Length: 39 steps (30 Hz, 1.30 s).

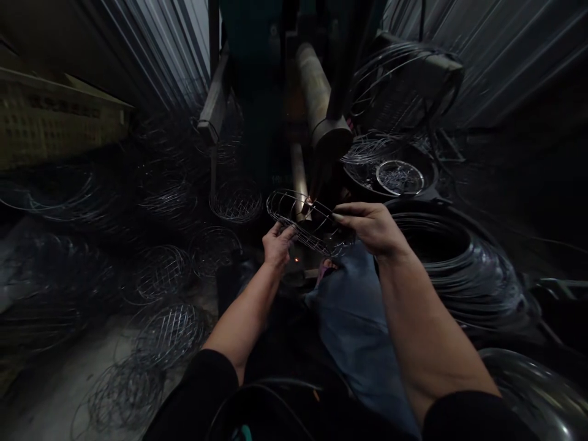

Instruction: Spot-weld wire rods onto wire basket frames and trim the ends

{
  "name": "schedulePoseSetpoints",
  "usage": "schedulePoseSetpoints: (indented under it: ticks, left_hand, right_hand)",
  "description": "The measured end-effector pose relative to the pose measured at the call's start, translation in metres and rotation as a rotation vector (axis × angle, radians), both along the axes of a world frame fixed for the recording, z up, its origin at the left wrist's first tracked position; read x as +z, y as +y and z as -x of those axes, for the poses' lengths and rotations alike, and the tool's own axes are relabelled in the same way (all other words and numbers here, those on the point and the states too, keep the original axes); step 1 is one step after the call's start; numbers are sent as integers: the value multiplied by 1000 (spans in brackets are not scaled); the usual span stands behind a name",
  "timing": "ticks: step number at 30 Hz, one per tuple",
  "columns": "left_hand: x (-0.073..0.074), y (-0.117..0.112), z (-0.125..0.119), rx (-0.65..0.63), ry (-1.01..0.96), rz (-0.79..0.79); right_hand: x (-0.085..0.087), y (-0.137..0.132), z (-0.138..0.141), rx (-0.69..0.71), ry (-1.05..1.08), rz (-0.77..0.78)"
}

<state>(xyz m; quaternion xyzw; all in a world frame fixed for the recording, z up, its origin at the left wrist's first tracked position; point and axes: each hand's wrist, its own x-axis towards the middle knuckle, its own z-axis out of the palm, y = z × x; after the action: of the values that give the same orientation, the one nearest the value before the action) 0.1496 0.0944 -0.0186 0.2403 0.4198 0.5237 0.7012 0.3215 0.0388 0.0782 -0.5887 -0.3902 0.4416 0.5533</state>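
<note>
A wire basket (pixel 312 237) hangs tilted around the lower metal arm (pixel 299 177) of a welding machine. My left hand (pixel 277 245) grips its near left rim, fingers closed on the wire. On the right, my right hand (pixel 370 225) pinches the basket's wire side between thumb and fingers. The machine's upper cylinder (pixel 316 92) comes down from above, and a small bright glow shows at the electrode tip (pixel 309 202) inside the basket. An orange spark is visible below my left fingers. The far side of the basket is dark and partly hidden.
Several finished-looking wire baskets (pixel 172 331) lie on the floor at the left. At the right are a large coil of wire rings (pixel 478 269) and a pan (pixel 434 177) holding a round dish (pixel 399 177) of small wire pieces. A shiny metal bowl (pixel 533 392) stands at lower right.
</note>
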Motion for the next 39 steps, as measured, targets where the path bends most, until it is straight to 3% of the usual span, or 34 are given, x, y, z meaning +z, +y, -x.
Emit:
schedulePoseSetpoints:
  ticks: [7, 13, 17, 26, 30, 34, 39]
  left_hand:
    - [-3, 3, -2, -13, -20, 1]
    - [-11, 1, -3, -44, -53, 22]
    - [-12, -1, -3, -48, -90, 35]
    - [-11, -1, -5, -53, -146, 159]
    - [-16, -3, -9, -59, -143, 144]
    - [-15, -6, -6, -65, -141, 173]
    - [-11, -5, -2, -29, -165, 256]
  right_hand:
    - [3, 13, 8, -27, -42, -41]
    - [-3, -5, -6, 60, -7, 12]
    - [-4, -12, -8, 27, 37, 54]
    - [7, 9, 7, 14, 13, -2]
    - [1, -8, -7, 70, 65, 2]
    - [-10, -24, -20, 19, 100, 89]
    - [-7, -11, -8, -22, 75, 8]
